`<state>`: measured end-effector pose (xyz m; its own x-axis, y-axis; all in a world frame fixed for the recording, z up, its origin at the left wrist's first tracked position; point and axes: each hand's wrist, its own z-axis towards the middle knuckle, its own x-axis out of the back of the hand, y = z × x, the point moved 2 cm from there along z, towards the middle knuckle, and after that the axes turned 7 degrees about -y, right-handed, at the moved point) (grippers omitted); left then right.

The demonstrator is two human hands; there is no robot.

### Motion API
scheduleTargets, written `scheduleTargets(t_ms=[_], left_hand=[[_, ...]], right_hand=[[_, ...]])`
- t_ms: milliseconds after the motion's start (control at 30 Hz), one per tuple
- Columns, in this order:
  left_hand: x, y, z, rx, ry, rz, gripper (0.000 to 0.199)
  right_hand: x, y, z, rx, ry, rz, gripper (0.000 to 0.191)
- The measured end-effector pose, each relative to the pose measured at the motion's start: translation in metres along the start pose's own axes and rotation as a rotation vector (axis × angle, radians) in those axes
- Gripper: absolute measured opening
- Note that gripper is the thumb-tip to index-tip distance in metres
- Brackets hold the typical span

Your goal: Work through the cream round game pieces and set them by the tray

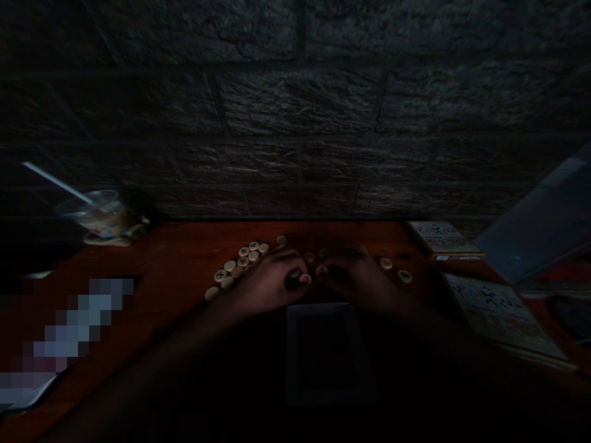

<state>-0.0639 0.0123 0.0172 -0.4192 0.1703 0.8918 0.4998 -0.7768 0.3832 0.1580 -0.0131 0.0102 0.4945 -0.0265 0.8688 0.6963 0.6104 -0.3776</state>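
Dimly, left hand (279,275) half-curled at a red-marked disc (305,279), right hand (360,271) loosely bent beside another disc (322,271), hold of either unclear, more discs (253,256) clustered leftward on a wooden table (170,264).

Bench (175,264): reddish-brown wood, smooth, with a faint sheen. Wall (295,98), far side: rough, ridged, stone-like blocks, matt. Round pieces (253,256): pale, wood-like, smooth-faced. Cup (104,215), far left: clear, glossy, plastic-looking; its straw (58,182) is smooth and pale. Flat boxes (446,237), right: printed covers, smooth; exact material indistinct.
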Motion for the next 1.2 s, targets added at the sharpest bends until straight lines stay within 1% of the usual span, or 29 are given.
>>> scheduleTargets(t_ms=[67,167,267,400,467,533,600,667,733,833,933,1067,1200], left_hand=[[-0.0007,-0.0008,-0.0004,0.006,-0.002,0.010,0.007],[-0.0017,-0.0026,-0.0011,-0.004,-0.018,0.042,0.007],[-0.0021,-0.0055,-0.0010,0.005,-0.019,0.119,0.012],[-0.0004,-0.0071,-0.0004,0.053,0.046,0.194,0.024],[0.0001,-0.0062,-0.0005,0.052,0.061,0.200,0.026],[0.0000,-0.0051,-0.0010,0.045,0.058,0.191,0.026],[-0.0004,-0.0040,-0.0017,0.032,0.048,0.170,0.026],[-0.0005,-0.0029,-0.0023,0.020,0.058,0.144,0.023],[0.0002,-0.0016,-0.0024,0.012,0.095,0.114,0.020],[0.0017,0.0000,-0.0018,0.016,0.138,0.071,0.015],[0.0024,0.0003,-0.0011,0.023,0.135,0.055,0.015],[0.0022,-0.0017,-0.0007,0.042,0.090,0.089,0.018],[-0.0002,-0.0043,-0.0009,0.038,0.022,0.147,0.029]], right_hand=[[0.0025,-0.0022,-0.0006,-0.024,0.045,0.058,0.009],[0.0039,-0.0029,-0.0024,-0.062,0.121,0.156,0.013],[0.0028,-0.0012,-0.0037,-0.091,0.139,0.227,0.018],[0.0038,0.0004,-0.0041,-0.089,0.162,0.235,0.023],[0.0057,0.0001,-0.0038,-0.099,0.179,0.211,0.025],[0.0072,-0.0005,-0.0034,-0.133,0.206,0.207,0.029],[0.0077,-0.0003,-0.0028,-0.194,0.240,0.250,0.033],[0.0065,0.0005,-0.0020,-0.257,0.251,0.318,0.031],[0.0046,0.0010,-0.0011,-0.286,0.243,0.380,0.023],[0.0028,0.0002,-0.0006,-0.256,0.237,0.425,0.017],[0.0023,-0.0014,-0.0011,-0.214,0.247,0.449,0.016],[0.0019,-0.0023,-0.0022,-0.195,0.225,0.402,0.014],[0.0015,-0.0018,-0.0023,-0.166,0.182,0.312,0.016]])
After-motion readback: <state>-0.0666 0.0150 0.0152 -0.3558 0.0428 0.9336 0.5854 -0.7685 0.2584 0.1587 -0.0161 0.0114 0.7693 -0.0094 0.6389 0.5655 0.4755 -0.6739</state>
